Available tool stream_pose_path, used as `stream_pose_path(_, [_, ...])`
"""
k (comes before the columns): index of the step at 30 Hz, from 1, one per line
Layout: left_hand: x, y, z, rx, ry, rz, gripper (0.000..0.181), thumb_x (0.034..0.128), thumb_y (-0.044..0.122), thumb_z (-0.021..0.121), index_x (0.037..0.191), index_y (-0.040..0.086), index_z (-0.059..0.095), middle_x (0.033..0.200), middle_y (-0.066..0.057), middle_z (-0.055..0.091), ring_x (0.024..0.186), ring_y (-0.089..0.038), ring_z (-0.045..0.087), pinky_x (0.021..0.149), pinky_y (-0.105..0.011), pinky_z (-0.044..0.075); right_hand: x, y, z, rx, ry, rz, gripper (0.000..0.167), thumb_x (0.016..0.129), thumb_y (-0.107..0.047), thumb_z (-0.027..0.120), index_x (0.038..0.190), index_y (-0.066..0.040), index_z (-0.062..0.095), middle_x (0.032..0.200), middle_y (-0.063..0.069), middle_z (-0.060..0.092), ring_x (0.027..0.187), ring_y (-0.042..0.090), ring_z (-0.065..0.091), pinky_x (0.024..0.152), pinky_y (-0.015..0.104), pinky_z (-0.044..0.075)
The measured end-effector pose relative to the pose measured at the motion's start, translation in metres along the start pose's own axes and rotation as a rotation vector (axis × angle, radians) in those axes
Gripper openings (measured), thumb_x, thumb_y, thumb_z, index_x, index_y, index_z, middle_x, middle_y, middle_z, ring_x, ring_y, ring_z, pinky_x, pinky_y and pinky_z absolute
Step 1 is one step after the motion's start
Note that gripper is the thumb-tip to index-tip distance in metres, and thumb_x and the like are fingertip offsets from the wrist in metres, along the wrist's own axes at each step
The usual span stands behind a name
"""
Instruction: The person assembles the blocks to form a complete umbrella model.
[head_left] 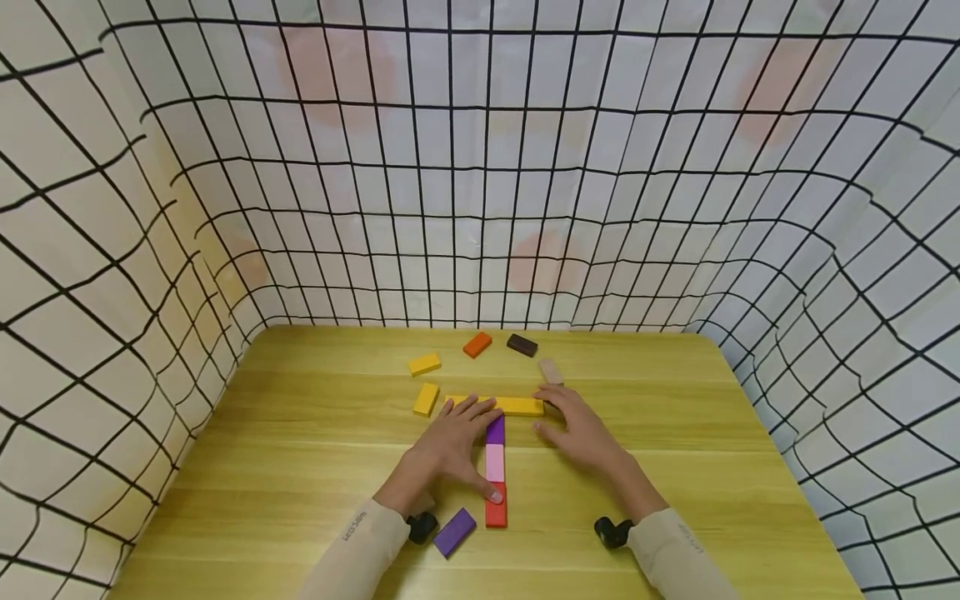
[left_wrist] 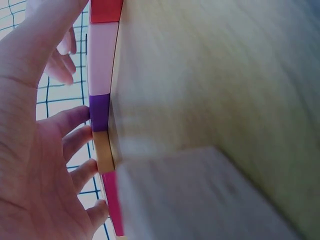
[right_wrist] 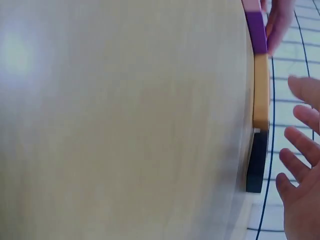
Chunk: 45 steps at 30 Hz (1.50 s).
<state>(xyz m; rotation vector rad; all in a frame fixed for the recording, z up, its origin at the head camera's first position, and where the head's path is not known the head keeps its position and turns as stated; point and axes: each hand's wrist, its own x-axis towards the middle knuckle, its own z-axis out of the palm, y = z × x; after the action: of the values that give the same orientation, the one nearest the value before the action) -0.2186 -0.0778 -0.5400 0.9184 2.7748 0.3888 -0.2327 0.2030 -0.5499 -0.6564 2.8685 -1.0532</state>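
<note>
Flat coloured blocks form a T on the table. Its stem has a red block, a pink block and a purple block; a yellow bar crosses the far end. My left hand is spread over the stem's left side, thumb on the red block and fingertips at the purple block and the bar, hiding part of the bar. My right hand has its fingers spread by the bar's right end; whether they touch it I cannot tell. A magenta block shows beyond my left fingertips.
Around the T lie two yellow blocks, an orange block, a dark block and a pale block. A loose purple block sits near my left wrist, beside a blurred pale block. Black-gridded white sheeting encloses the table.
</note>
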Motion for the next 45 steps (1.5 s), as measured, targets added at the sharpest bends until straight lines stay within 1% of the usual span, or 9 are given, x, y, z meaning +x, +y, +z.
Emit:
stream_pose_path(4, [-0.001, 0.0, 0.002, -0.007, 0.003, 0.003, 0.136, 0.0549, 0.092, 0.074, 0.165, 0.025, 0.028, 0.173, 0.004, 0.022, 0.161, -0.028, 0.014, 0.129, -0.059, 0.011, 0.001, 0.012, -0.008, -0.016, 0.06, -0.003, 0.046, 0.1, -0.02, 0.068, 0.144, -0.007, 0.058, 0.152, 0.016, 0.052, 0.142, 0.041, 0.046, 0.115, 0.062, 0.04])
stream_pose_path(8, [0.0, 0.0, 0.003, -0.005, 0.011, 0.003, 0.137, 0.0546, 0.092, 0.073, 0.165, 0.025, 0.028, 0.173, 0.005, 0.022, 0.161, -0.028, 0.014, 0.129, -0.059, 0.012, 0.002, 0.021, -0.012, -0.039, 0.078, 0.012, 0.045, 0.1, -0.013, 0.066, 0.143, -0.007, 0.057, 0.15, 0.019, 0.053, 0.137, 0.042, 0.051, 0.111, 0.062, 0.044])
stream_pose_path(16, [-0.001, -0.001, 0.003, -0.023, 0.002, -0.003, 0.137, 0.0547, 0.091, 0.074, 0.165, 0.026, 0.026, 0.173, 0.006, 0.021, 0.162, -0.027, 0.012, 0.13, -0.058, 0.01, 0.002, 0.029, -0.014, -0.045, 0.034, 0.028, 0.053, 0.094, -0.005, 0.07, 0.145, -0.007, 0.057, 0.15, 0.018, 0.054, 0.136, 0.041, 0.054, 0.109, 0.057, 0.048])
stream_pose_path(21, [-0.001, -0.001, 0.003, -0.023, 0.007, -0.004, 0.137, 0.0545, 0.091, 0.075, 0.165, 0.026, 0.027, 0.173, 0.005, 0.022, 0.161, -0.027, 0.013, 0.13, -0.058, 0.011, 0.001, 0.027, -0.012, -0.043, 0.01, 0.003, 0.062, 0.088, -0.004, 0.074, 0.147, -0.005, 0.055, 0.155, 0.018, 0.05, 0.139, 0.043, 0.051, 0.108, 0.056, 0.049])
stream_pose_path(25, [-0.002, -0.001, 0.002, -0.028, 0.01, -0.005, 0.137, 0.0542, 0.09, 0.076, 0.165, 0.026, 0.027, 0.172, 0.005, 0.022, 0.162, -0.027, 0.013, 0.13, -0.057, 0.01, 0.0, 0.027, -0.013, -0.048, -0.038, -0.03, 0.065, 0.087, -0.003, 0.073, 0.149, -0.003, 0.053, 0.159, 0.017, 0.046, 0.143, 0.044, 0.046, 0.11, 0.058, 0.047])
stream_pose_path(29, [-0.001, 0.0, 0.002, -0.016, 0.014, -0.003, 0.137, 0.0539, 0.089, 0.077, 0.165, 0.024, 0.028, 0.172, 0.004, 0.023, 0.161, -0.028, 0.015, 0.129, -0.059, 0.012, 0.001, 0.027, -0.014, -0.046, -0.082, -0.059, 0.062, 0.088, -0.003, 0.071, 0.148, -0.004, 0.054, 0.155, 0.018, 0.05, 0.138, 0.042, 0.052, 0.11, 0.058, 0.047])
stream_pose_path(33, [0.001, 0.001, 0.001, 0.0, 0.01, -0.004, 0.138, 0.0538, 0.089, 0.077, 0.164, 0.024, 0.028, 0.172, 0.004, 0.024, 0.161, -0.029, 0.017, 0.129, -0.059, 0.014, 0.002, 0.028, -0.014, -0.01, -0.107, -0.042, 0.056, 0.092, -0.005, 0.071, 0.146, -0.004, 0.056, 0.149, 0.016, 0.054, 0.133, 0.038, 0.057, 0.107, 0.054, 0.051])
stream_pose_path(41, [0.002, 0.001, -0.001, -0.006, -0.009, -0.017, 0.137, 0.0542, 0.089, 0.077, 0.165, 0.024, 0.028, 0.172, 0.004, 0.023, 0.161, -0.028, 0.016, 0.129, -0.06, 0.013, 0.009, 0.028, -0.016, -0.015, -0.098, -0.013, 0.053, 0.089, -0.006, 0.073, 0.14, -0.007, 0.06, 0.147, 0.014, 0.056, 0.133, 0.036, 0.055, 0.111, 0.055, 0.047])
stream_pose_path(45, [0.003, 0.0, 0.0, 0.003, -0.004, -0.016, 0.137, 0.0541, 0.088, 0.078, 0.164, 0.024, 0.028, 0.172, 0.003, 0.024, 0.16, -0.029, 0.017, 0.128, -0.06, 0.014, 0.013, 0.029, -0.016, 0.003, -0.096, 0.0, 0.055, 0.089, -0.006, 0.072, 0.142, -0.006, 0.059, 0.147, 0.015, 0.055, 0.13, 0.035, 0.057, 0.108, 0.053, 0.049])
